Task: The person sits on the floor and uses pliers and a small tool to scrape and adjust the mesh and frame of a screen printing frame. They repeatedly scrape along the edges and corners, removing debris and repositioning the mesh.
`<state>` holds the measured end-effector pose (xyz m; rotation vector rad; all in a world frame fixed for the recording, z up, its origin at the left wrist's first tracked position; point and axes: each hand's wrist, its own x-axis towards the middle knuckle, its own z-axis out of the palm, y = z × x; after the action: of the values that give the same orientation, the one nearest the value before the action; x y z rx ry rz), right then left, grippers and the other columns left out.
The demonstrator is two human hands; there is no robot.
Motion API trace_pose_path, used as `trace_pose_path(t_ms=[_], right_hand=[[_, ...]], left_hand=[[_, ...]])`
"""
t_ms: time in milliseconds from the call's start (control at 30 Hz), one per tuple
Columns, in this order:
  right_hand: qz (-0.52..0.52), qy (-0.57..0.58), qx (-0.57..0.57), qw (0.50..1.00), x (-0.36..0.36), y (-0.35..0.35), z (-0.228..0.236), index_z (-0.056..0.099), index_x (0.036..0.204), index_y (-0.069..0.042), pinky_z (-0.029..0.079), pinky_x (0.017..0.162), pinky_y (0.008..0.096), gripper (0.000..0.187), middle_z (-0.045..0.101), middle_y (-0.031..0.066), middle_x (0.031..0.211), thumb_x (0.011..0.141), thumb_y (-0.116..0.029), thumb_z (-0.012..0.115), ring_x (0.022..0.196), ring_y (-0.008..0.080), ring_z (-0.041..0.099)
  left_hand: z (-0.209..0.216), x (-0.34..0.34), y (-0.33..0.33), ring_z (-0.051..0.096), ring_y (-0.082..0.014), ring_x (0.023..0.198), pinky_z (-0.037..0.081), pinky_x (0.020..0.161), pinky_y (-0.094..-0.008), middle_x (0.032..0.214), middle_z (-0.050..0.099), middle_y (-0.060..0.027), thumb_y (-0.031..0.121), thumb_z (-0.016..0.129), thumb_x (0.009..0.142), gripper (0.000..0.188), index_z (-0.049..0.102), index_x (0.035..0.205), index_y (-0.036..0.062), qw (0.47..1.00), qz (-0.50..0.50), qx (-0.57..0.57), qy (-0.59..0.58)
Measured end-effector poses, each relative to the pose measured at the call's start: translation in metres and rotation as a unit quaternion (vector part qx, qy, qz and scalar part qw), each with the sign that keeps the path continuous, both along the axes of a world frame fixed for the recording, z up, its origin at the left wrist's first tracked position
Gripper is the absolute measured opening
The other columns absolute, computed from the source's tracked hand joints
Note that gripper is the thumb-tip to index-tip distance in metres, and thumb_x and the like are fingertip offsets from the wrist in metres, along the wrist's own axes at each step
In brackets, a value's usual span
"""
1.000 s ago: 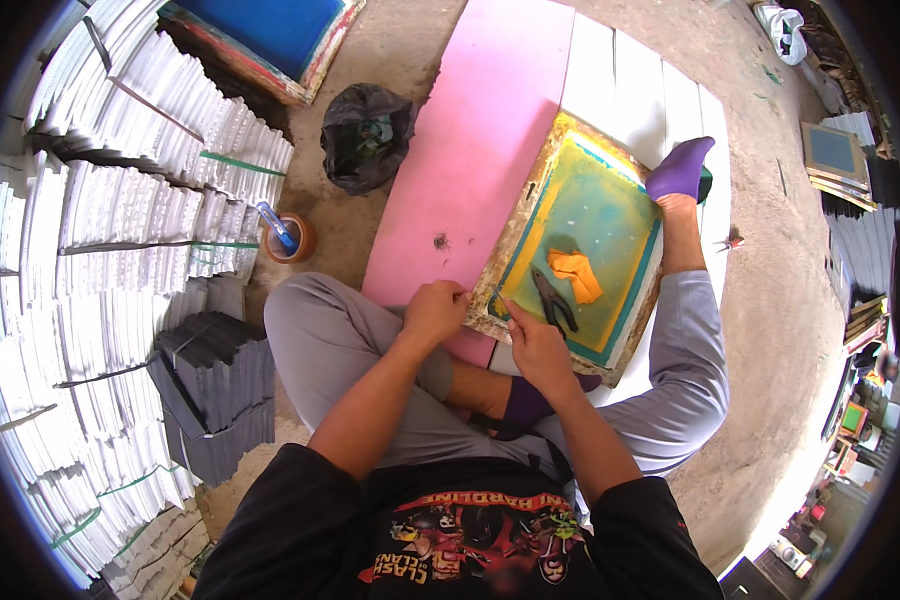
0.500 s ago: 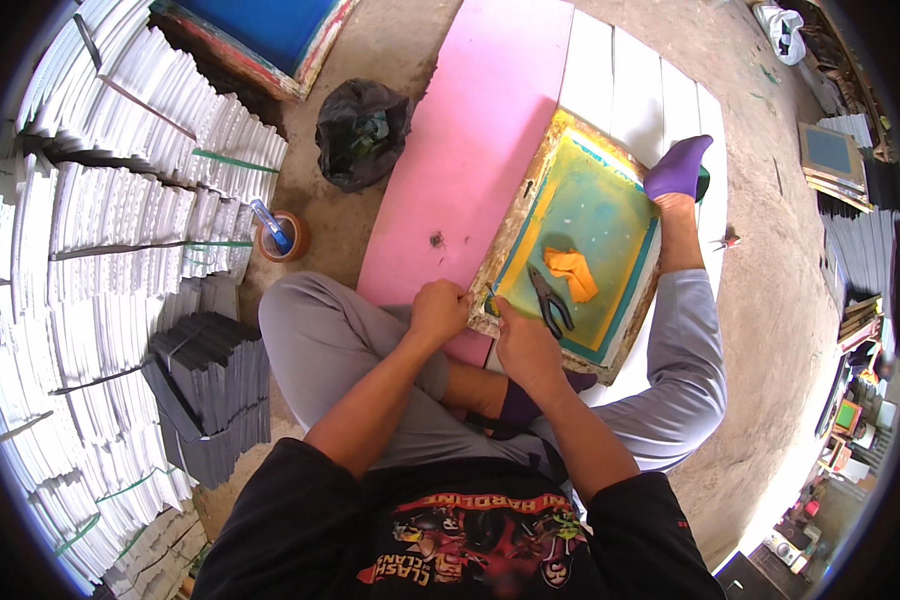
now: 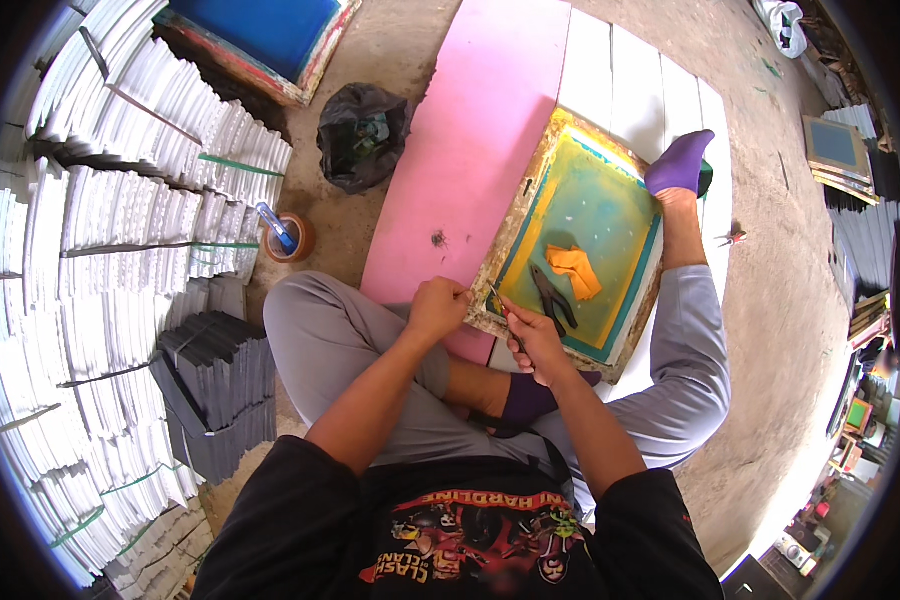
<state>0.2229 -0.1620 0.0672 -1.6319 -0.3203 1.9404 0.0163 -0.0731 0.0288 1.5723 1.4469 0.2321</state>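
In front of me lies a screen-printing frame (image 3: 630, 345) with worn wooden edges and blue-green and yellow mesh. At its near-left corner my left hand (image 3: 439, 312) is closed, fingertips pinched; what they hold, if anything, is too small to make out. My right hand (image 3: 536, 345) grips a slim hand tool (image 3: 507, 312) with a red and dark handle, its thin tip pointing at the same corner. The tool's exact kind is unclear. On the mesh rest dark-handled pliers (image 3: 552, 302) and a crumpled orange cloth (image 3: 574, 272), neither touched by a hand.
Beneath the frame are a pink board (image 3: 460, 150) and white panels (image 3: 635, 85). To the left stand a black plastic bag (image 3: 362, 138), a roll of brown tape (image 3: 304, 240) with a blue cutter (image 3: 276, 228) in it, and tall paper stacks (image 3: 120, 210). My purple-socked foot (image 3: 681, 165) rests at the frame's right.
My right hand has drawn back slightly and turned, so the slim tool in it now shows. The left hand stays at the frame's corner.
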Motion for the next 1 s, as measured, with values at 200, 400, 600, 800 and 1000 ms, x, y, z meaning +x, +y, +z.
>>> trace_pose_path(t_ms=[200,400,600,800,1000], right_hand=[[0.091,-0.199,0.279,0.935,0.000,-0.005,-0.058,0.063,0.146,-0.024,0.029,0.038,0.0232,0.038,0.056,0.0001,0.073,0.108,-0.022,0.059,0.045,0.0067,0.040],[-0.058,0.222,-0.120,0.966,0.027,0.019,-0.012,0.054,0.153,-0.029,0.024,0.037,0.0206,0.042,0.053,0.0002,0.072,0.111,-0.033,0.053,0.046,0.0050,0.038],[0.129,-0.141,0.126,0.973,0.021,0.005,-0.023,0.063,0.145,-0.023,0.053,0.062,0.0340,0.038,0.073,0.0116,0.099,0.108,-0.029,0.057,0.068,0.0226,0.066],[0.181,-0.362,0.268,0.874,0.004,0.010,0.000,0.066,0.139,-0.015,0.054,0.093,0.0429,0.037,0.071,0.0234,0.121,0.104,-0.023,0.060,0.105,0.0420,0.070],[0.207,-0.383,0.249,0.865,-0.003,0.014,0.008,0.066,0.138,-0.016,0.055,0.091,0.0480,0.037,0.072,0.0245,0.112,0.102,-0.023,0.059,0.103,0.0454,0.069]], left_hand=[[-0.003,-0.005,0.001,0.076,-0.0341,0.079,0.057,0.075,-0.0423,0.085,0.075,-0.0229,0.023,0.072,0.092,0.025,0.080,0.102,0.0019,1.000,-0.006,-0.014,0.005],[0.000,-0.002,0.004,0.076,-0.0330,0.080,0.057,0.076,-0.0418,0.085,0.075,-0.0226,0.023,0.073,0.092,0.025,0.080,0.101,0.0017,1.000,0.001,-0.028,0.007],[-0.013,0.001,0.001,0.076,-0.0330,0.081,0.057,0.076,-0.0413,0.086,0.075,-0.0215,0.024,0.073,0.091,0.026,0.080,0.097,-0.0003,1.000,0.028,-0.004,-0.011],[-0.012,0.003,0.000,0.076,-0.0348,0.081,0.058,0.076,-0.0423,0.086,0.075,-0.0220,0.024,0.074,0.090,0.026,0.079,0.096,-0.0008,1.000,0.024,0.017,0.007],[-0.016,0.002,-0.002,0.075,-0.0366,0.081,0.058,0.076,-0.0435,0.085,0.074,-0.0224,0.024,0.074,0.090,0.026,0.079,0.095,-0.0010,0.999,0.024,0.029,0.002]])
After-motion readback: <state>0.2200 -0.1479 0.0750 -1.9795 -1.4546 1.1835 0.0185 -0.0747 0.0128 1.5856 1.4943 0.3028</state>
